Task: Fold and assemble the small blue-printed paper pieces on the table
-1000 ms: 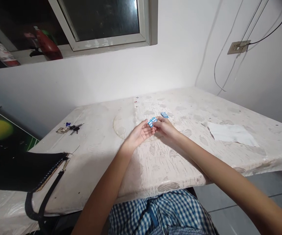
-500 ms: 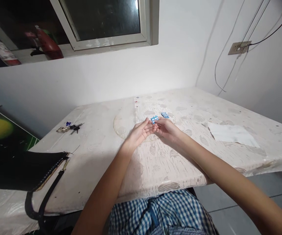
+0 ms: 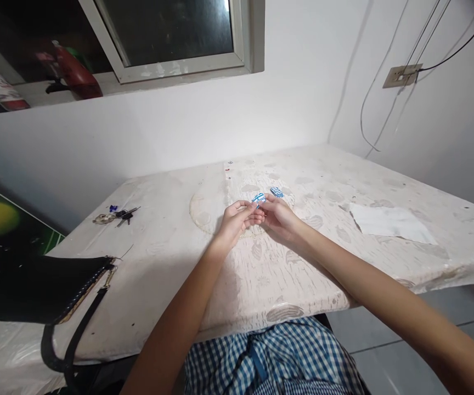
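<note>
Above the middle of the table, a small flat blue-and-white piece (image 3: 258, 198) is pinched between my two hands; its exact kind is too small to make out. My left hand (image 3: 236, 219) has its thumb at the piece's left edge, with the fingers curled beneath. My right hand (image 3: 278, 214) closes on the right side with thumb and fingers. The fingertips of both hands meet under the piece. Just beyond my right hand, a similar blue-and-white piece (image 3: 277, 192) lies on the table (image 3: 294, 291).
Keys (image 3: 125, 215) lie at the left, near a black bag (image 3: 35, 285) with a strap. A white cloth or paper (image 3: 391, 222) rests at the right. Behind the table are a wall, a window (image 3: 175, 33) and a socket (image 3: 402, 75) with cables.
My left thumb has come in onto the piece and my left fingers have curled more. The piece has turned and now looks slightly bent. The view has shifted slightly.
</note>
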A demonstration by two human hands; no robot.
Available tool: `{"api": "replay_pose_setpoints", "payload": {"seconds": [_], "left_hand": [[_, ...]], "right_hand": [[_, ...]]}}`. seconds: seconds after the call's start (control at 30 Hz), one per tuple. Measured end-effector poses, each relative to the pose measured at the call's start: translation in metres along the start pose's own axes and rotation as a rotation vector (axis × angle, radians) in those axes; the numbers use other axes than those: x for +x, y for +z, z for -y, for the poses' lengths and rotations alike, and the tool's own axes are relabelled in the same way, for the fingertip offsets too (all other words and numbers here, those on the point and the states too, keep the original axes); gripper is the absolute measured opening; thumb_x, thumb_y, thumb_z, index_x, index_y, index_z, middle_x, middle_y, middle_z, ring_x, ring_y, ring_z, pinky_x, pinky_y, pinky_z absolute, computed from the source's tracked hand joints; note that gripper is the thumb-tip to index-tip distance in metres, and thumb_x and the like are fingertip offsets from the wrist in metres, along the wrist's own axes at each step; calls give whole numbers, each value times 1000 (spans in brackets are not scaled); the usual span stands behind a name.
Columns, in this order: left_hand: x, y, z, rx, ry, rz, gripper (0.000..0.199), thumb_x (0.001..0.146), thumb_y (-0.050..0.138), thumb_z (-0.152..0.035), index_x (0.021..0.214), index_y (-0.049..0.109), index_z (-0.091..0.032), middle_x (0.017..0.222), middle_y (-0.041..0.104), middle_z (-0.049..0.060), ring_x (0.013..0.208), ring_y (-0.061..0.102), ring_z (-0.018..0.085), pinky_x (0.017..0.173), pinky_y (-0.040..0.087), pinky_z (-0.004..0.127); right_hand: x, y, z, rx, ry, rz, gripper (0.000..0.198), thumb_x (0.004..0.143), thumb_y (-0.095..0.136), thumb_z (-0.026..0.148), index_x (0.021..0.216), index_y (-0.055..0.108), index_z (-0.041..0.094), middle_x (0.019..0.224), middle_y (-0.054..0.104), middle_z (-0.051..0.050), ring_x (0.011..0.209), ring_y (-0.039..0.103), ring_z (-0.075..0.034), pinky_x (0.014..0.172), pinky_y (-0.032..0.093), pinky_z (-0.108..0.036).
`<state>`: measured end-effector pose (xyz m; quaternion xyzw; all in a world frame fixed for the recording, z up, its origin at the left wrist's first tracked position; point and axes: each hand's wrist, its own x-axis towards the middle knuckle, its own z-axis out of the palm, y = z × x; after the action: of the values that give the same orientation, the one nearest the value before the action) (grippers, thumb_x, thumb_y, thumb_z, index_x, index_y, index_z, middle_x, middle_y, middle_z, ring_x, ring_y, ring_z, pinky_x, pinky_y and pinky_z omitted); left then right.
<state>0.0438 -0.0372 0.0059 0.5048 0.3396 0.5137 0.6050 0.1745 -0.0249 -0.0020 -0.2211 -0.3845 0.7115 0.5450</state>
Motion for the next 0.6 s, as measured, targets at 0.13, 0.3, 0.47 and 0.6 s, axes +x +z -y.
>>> {"api": "replay_pose_setpoints", "payload": {"seconds": [0.13, 0.3, 0.47, 0.6], "left_hand": [[0, 5, -5, 173, 20, -29, 30, 72, 67, -35, 83, 48, -15, 63, 65, 4, 55, 64, 13, 57, 52, 26], [5, 3, 2, 341, -10, -81, 27, 78, 60, -36, 79, 40, -19, 51, 58, -3, 44, 59, 13, 46, 50, 25], [4, -1, 0, 284, -66, -9, 29, 79, 58, -42, 81, 44, -17, 68, 63, 3, 60, 64, 14, 61, 54, 30], [-2, 0, -4, 223, -140, 49, 35, 76, 61, -44, 93, 51, -14, 88, 61, 7, 72, 63, 13, 66, 53, 27]], "right_hand": [[3, -1, -3, -190, -152, -6, 17, 64, 64, 18, 76, 52, 17, 58, 49, 5, 51, 44, -8, 50, 36, -22], [6, 0, -7, -465, -298, -40, 12, 65, 58, 22, 76, 53, 17, 60, 50, 4, 52, 44, -9, 51, 36, -24], [3, 2, 1, -418, -197, -55, 10, 61, 59, 21, 68, 56, 16, 58, 49, 3, 54, 44, -10, 51, 36, -25], [-3, 4, 0, -311, 3, 131, 9, 58, 60, 18, 64, 53, 16, 54, 45, 3, 49, 42, -10, 48, 34, -25]]}}
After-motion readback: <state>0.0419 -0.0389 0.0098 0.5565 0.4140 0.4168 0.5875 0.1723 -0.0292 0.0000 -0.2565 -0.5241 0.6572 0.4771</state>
